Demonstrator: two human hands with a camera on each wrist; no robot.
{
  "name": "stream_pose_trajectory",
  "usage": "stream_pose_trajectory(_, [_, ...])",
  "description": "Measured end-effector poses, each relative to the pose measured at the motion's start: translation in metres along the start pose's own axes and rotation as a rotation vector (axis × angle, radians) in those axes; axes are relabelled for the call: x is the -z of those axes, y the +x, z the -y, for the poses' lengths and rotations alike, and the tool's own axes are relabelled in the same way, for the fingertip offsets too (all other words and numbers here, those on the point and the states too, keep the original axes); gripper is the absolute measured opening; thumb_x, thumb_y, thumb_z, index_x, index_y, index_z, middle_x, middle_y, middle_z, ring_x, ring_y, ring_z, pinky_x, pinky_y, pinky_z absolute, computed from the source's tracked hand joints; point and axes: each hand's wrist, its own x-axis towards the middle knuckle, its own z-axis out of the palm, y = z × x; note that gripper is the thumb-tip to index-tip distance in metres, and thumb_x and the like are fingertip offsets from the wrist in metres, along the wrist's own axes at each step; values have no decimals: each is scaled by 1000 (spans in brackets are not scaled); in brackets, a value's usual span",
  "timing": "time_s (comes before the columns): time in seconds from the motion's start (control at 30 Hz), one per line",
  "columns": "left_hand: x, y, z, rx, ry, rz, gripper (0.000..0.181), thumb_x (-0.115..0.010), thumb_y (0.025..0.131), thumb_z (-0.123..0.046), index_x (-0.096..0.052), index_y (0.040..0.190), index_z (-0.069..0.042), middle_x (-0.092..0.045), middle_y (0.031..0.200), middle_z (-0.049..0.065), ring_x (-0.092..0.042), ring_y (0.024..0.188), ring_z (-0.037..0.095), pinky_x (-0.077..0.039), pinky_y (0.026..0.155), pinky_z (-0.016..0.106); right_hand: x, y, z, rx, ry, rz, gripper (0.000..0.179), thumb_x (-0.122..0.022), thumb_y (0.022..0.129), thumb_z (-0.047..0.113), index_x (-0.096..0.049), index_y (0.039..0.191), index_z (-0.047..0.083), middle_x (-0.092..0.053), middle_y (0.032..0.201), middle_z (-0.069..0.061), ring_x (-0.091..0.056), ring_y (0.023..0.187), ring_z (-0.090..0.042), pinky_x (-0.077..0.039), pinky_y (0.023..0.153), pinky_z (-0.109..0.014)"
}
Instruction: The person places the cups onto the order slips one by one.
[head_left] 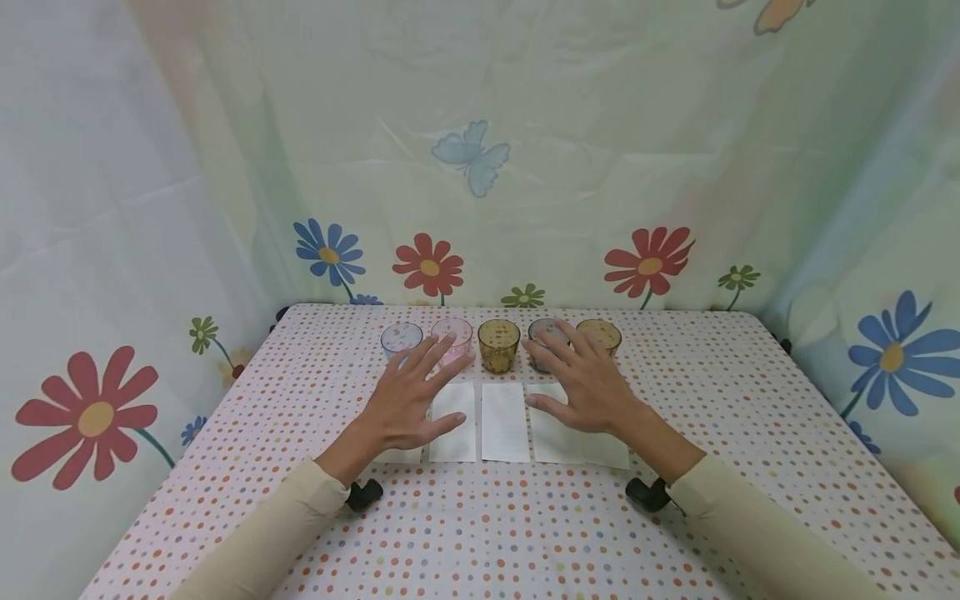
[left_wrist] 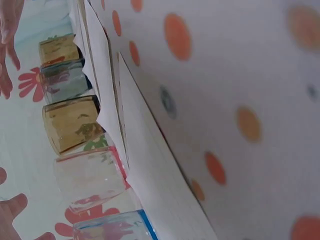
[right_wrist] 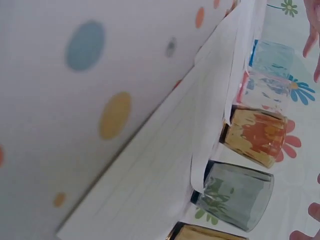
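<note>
My left hand [head_left: 408,400] hovers with spread fingers above the left papers, its fingertips overlapping the blue-rimmed glass [head_left: 400,336] and the pink glass [head_left: 459,332] in the head view. Fingers also spread, my right hand [head_left: 588,385] is over the right papers and partly hides the smoky grey glass [right_wrist: 240,195] and the right-hand amber glass [head_left: 602,332]. Between the hands stands another amber glass [head_left: 498,346]. White lined paper sheets lie in a row before the glasses, among them a middle sheet [head_left: 504,421]. Neither hand holds anything.
A dotted cloth covers the table [head_left: 480,542]. Behind it hangs a flowered curtain [head_left: 555,225], with more at both sides. Dark devices [head_left: 365,495] sit by the wrists. Small dark objects [head_left: 282,314] show at the table's far corners.
</note>
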Motion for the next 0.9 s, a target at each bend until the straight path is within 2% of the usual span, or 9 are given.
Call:
stream_pose_trajectory(0.1, [-1, 1, -1, 15, -15, 0, 81, -48, 91, -66, -27, 161, -31, -19, 169, 6, -22, 154, 33, -29, 112, 67, 1, 4, 1, -9, 17, 7, 81, -41, 95, 72, -46, 152, 15, -45, 155, -14, -33, 146, -43, -30, 112, -66])
stream_pose_trajectory(0.33, [-3, 1, 1, 27, -11, -23, 82, -49, 90, -66, -28, 161, -32, -21, 169, 6, -25, 152, 34, -32, 111, 66, 0, 12, 4, -30, 41, 19, 80, -56, 91, 64, -46, 152, 13, -45, 156, -15, -34, 146, -42, -29, 113, -66])
stream_pose_trajectory(0.57, [-2, -2, 5, 59, -30, -33, 82, -51, 89, -65, -30, 160, -29, -24, 168, 8, -26, 152, 34, -32, 112, 65, -2, 22, 7, -40, 86, -15, 80, -56, 92, 63, -45, 152, 12, -48, 153, -16, -36, 145, -41, -32, 112, -67])
stream_pose_trajectory(0.9, [-1, -1, 8, 78, -45, -56, 84, -50, 89, -65, -24, 161, -33, -21, 169, 8, -29, 150, 37, -34, 110, 66, -4, 30, 15, -45, 99, 0, 81, -61, 89, 57, -43, 154, 12, -44, 157, -13, -33, 147, -40, -28, 116, -63])
